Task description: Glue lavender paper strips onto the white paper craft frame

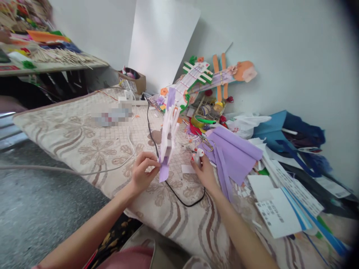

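My left hand (144,172) pinches the edge of a purple paper strip (164,172) at the near end of an upright craft piece. That piece is a white slatted frame (168,130) with purple paper at its top and bottom. To the right, my right hand (206,173) is wrapped round a small white glue gun (198,156) with a red light, its nozzle hard to make out. A black cord (182,201) loops over the cloth to this hand. A white card (188,169) lies between the hands.
Scissors (208,144) and purple paper (235,149) lie to the right, near white cards (280,216) and a blue bag (280,129). Decorated paper instruments (196,74) lean on the wall. A power strip (134,102) and cardboard box (138,86) stand at the back.
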The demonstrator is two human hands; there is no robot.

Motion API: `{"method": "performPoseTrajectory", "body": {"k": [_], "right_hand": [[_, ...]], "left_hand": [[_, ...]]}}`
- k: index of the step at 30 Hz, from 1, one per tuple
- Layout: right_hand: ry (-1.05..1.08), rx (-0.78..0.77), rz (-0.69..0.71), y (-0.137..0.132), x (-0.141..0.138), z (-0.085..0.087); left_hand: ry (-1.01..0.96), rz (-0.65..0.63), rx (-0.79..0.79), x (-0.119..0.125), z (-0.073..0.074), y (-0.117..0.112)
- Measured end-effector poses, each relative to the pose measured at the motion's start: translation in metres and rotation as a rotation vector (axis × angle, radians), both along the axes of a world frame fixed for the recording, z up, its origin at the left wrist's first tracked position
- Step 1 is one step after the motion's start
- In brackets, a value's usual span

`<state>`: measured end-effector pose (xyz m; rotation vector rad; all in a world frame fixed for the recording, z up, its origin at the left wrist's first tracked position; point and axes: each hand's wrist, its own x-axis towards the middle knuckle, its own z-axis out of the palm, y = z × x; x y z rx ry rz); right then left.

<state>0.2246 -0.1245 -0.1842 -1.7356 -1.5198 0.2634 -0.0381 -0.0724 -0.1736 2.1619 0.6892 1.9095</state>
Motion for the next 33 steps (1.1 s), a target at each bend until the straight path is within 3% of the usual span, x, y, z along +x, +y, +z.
{"method": "performPoseTrajectory", "body": {"k": [5, 12, 16, 19, 22, 25, 29, 33], "right_hand": [[0.035, 0.001, 0.037, -0.011, 0.002, -0.004], [0.087, 0.100, -0.062, -0.021, 0.000, -0.002], [-0.050, 0.360, -0.169, -0.036, -0.006, 0.017], [-0.128, 0.504, -0.009, -0.044, -0.025, 0.035], [-0.116, 0.345, 0.216, -0.040, -0.051, 0.044], [0.019, 0.168, 0.341, -0.027, -0.073, 0.041], [0.168, 0.113, 0.389, -0.012, -0.086, 0.037], [0.127, 0.278, 0.346, -0.012, -0.089, 0.044]], "left_hand": [[0.004, 0.012, -0.012, 0.001, 0.000, -0.001], [-0.058, -0.022, -0.048, 0.001, -0.008, 0.004], [-0.048, -0.030, -0.079, 0.000, -0.012, 0.006], [-0.023, -0.031, -0.094, -0.001, -0.011, 0.006], [-0.018, -0.045, -0.124, -0.001, -0.009, 0.006], [-0.022, -0.075, -0.186, -0.001, -0.007, 0.005], [-0.014, -0.116, -0.280, -0.004, -0.004, 0.004], [-0.005, -0.147, -0.313, -0.005, 0.000, 0.002]]}}
